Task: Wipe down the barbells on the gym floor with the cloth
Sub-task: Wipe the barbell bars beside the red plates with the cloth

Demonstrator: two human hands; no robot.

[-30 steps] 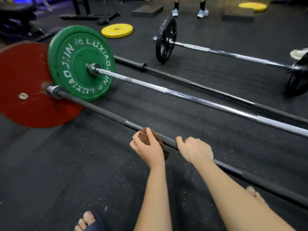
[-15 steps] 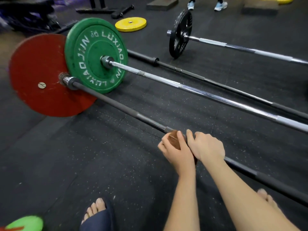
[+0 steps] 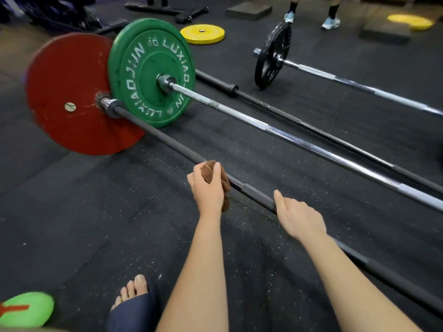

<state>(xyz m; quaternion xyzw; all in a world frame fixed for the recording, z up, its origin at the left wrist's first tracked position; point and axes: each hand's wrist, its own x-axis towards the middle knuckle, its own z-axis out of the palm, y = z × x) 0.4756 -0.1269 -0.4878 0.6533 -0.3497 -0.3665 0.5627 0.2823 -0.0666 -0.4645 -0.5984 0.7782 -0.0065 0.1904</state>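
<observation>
**Cloth hand pulls away along the bar**

Half a second ago the two hands sat against each other. Since then the left hand (image 3: pixel 208 188) has slid with the cloth (image 3: pixel 208 171) up the bar (image 3: pixel 167 140) toward the red plate (image 3: pixel 69 92), and a gap has opened between them. The left hand pinches the brown cloth between thumb and curled fingers, bunched around the bar. The right hand (image 3: pixel 299 218) lies over the same bar further right. Its thumb stretches along the bar and its fingers curl over the far side, mostly hidden.

The bar lies on the black rubber floor (image 3: pixel 72 212), slanting from the red plate at the left toward the near right corner. Just behind it is a chrome bar (image 3: pixel 299 142) with a green plate (image 3: pixel 146 70) that overlaps the red one. Next comes a bare bar (image 3: pixel 311 127), then a last bar (image 3: pixel 359 86) with a black plate (image 3: pixel 272 56). A yellow plate (image 3: pixel 202 34) lies flat toward the floor's far edge, near someone's feet (image 3: pixel 330 21). At the near edge is a sandalled foot (image 3: pixel 134 300), and a green disc (image 3: pixel 26 310) sits in the near left corner.
</observation>
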